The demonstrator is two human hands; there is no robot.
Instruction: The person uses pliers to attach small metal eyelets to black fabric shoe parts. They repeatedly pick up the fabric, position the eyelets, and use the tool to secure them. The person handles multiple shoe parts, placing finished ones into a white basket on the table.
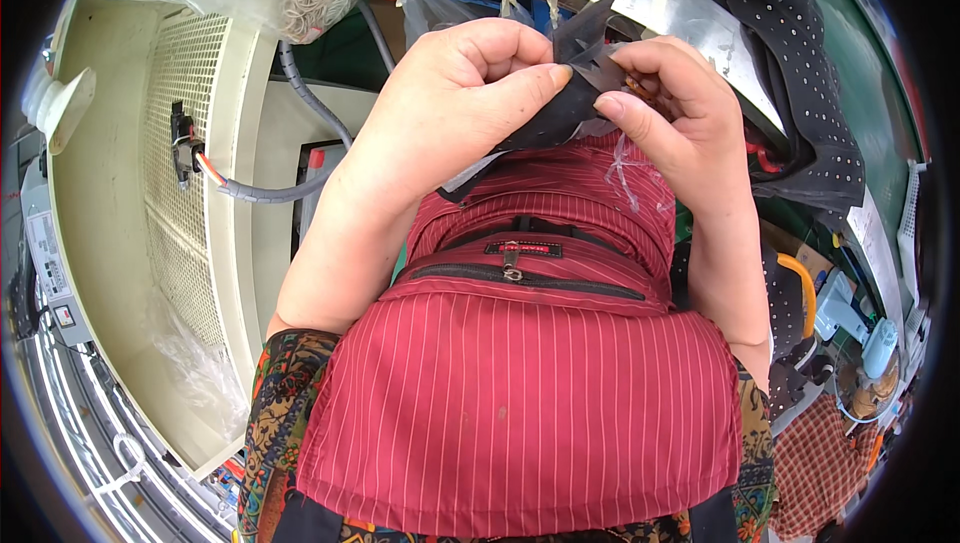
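My left hand [455,93] pinches a black fabric piece [565,113] between thumb and forefinger, at the edge of the bench above my lap. A pointed corner of the piece sticks up past the fingertips. My right hand [685,108] is at the right side of the same piece, its fingers curled and its fingertips on a thin dark flap [598,76]. Something small and orange-brown shows inside the right fingers, mostly hidden. Below the hands, clear plastic threads or film [625,168] hang over my maroon striped apron [520,393].
A cream metal bin with mesh panel [185,243] stands at left, with a grey wrapped cable [275,191] beside it. A bundle of cords [322,1] in clear plastic lies at its top. Black studded fabric [800,73] drapes over the metal bench edge [690,13] at right. A pale blue tool [842,308] lies lower right.
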